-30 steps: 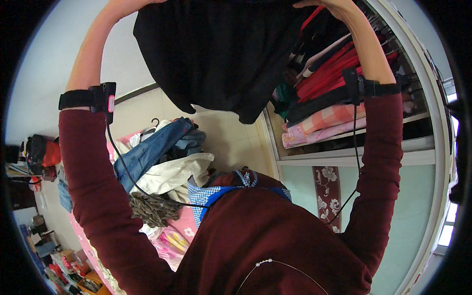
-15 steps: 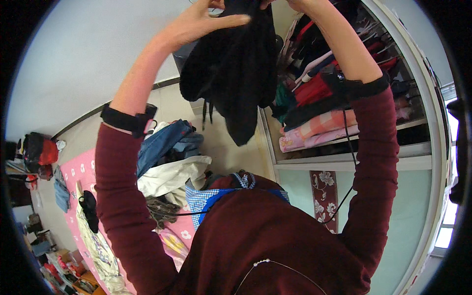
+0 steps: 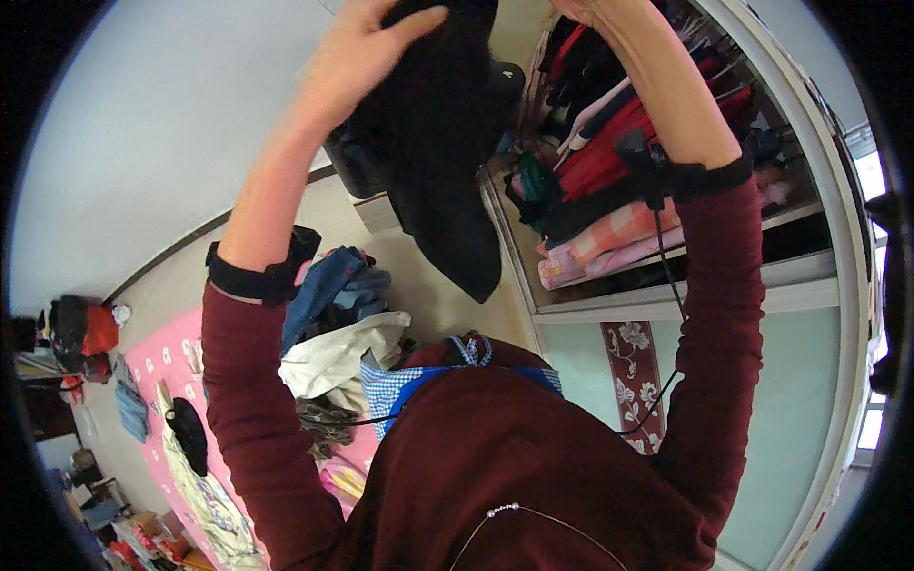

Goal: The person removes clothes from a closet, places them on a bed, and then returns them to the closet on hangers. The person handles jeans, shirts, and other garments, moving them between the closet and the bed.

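Note:
A black garment [image 3: 428,143] hangs in front of me, its top cut off by the upper edge of the view and its lower end narrowing to a point. My left hand [image 3: 367,48] is at its upper left side, closed on the cloth, with the thumb lying across the front and the other fingers mostly out of sight. To the right of the garment, only the base of my right hand [image 3: 583,9] shows at the upper edge. Its fingers are beyond the picture, so their grip is hidden.
An open wardrobe [image 3: 685,305] on the right holds hanging clothes and folded pink bedding [image 3: 609,252]. Jeans [image 3: 319,295] and a white garment [image 3: 347,352] are piled at my left, by a pink flowered sheet [image 3: 167,347]. Dark cables run from my armbands.
The black garment has shifted slightly left and hangs longer and lower. My left hand has risen a little to the left; my right hand has moved further out past the upper edge.

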The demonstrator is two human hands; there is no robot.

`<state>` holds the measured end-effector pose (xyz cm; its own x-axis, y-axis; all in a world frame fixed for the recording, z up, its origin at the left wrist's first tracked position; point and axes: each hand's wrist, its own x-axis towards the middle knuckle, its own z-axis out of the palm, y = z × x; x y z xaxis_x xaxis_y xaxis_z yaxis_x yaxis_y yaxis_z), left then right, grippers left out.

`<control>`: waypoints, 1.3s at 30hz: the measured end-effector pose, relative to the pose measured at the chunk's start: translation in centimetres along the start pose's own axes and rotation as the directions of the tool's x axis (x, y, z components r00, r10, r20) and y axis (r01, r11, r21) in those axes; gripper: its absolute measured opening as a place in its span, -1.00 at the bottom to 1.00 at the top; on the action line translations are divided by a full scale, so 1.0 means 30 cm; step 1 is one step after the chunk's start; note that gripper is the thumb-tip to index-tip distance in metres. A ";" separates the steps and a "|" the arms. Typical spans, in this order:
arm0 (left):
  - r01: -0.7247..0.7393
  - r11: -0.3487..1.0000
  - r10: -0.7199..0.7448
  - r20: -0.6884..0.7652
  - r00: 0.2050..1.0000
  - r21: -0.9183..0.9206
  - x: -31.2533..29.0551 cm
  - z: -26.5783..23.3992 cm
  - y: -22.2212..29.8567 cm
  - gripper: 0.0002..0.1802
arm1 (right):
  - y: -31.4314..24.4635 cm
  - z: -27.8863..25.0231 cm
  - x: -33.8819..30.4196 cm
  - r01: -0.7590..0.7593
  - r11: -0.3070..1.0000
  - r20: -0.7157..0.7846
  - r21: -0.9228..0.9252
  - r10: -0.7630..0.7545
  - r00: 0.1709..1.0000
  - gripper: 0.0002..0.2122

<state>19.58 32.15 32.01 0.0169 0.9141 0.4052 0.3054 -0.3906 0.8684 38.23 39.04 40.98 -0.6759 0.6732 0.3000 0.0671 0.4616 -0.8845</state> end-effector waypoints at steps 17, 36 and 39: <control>0.256 0.913 -0.199 0.201 0.959 -0.317 0.007 -0.212 0.113 -0.71 | 0.359 0.372 -0.229 0.122 0.992 0.006 -0.008 -0.122 0.993 -0.72; 0.353 0.930 -0.314 0.280 0.907 -0.101 -0.113 -0.024 -0.035 -0.07 | 0.248 0.249 -0.239 -0.055 0.994 -0.208 0.099 0.075 0.975 -0.50; 0.329 0.935 -0.257 0.392 0.883 -0.129 -0.082 -0.003 -0.035 -0.08 | 0.201 0.283 -0.230 -0.127 0.782 -0.343 -0.610 -0.116 0.932 -0.49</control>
<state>19.14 30.30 30.13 0.3091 0.9507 0.0228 0.1685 -0.0784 0.9826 37.07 32.26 30.53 -0.3859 0.7722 0.5048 0.5864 0.6277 -0.5119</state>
